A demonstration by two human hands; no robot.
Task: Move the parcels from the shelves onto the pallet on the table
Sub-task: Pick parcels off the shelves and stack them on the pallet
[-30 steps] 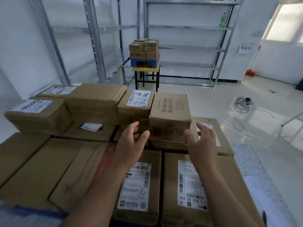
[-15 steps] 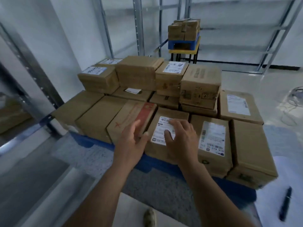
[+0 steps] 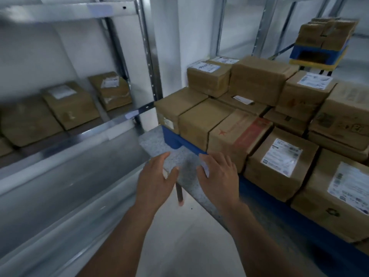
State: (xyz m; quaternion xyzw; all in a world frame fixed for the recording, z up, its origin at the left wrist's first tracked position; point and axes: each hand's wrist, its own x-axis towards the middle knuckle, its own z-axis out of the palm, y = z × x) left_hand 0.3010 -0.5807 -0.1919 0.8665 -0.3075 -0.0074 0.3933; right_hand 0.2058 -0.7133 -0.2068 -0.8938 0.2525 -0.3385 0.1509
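Cardboard parcels on the pallet (image 3: 265, 124): brown boxes, packed tight in rows and stacked two high toward the far side, several with white printed labels on top; one near the front carries a red stripe and a red star mark.
Pallet (image 3: 171, 137): blue plastic, its near left corner showing under the boxes, resting on the worktop.
Worktop (image 3: 155, 142): speckled grey surface, its bare corner sticking out to the left of the pallet; a dark leg shows below it.
Shelf (image 3: 65, 136): metal rack on the left, blurred; three or so brown parcels (image 3: 69, 104) sit on its middle level, two with pale labels.
Left hand (image 3: 154, 181): raised in front of the worktop corner, fingers spread and loosely straight, grip apart, holding nothing.
Right hand (image 3: 218, 173): just beside the left, palm down, fingers spread near the pallet's front edge and the red-striped box; grip apart, nothing in it. Whether the fingertips touch the pallet, I cannot tell.
Far right: a second blue pallet (image 3: 317, 53) on a yellow stand, with a small pile of brown boxes on top.
Floor: pale, visible between the arms.
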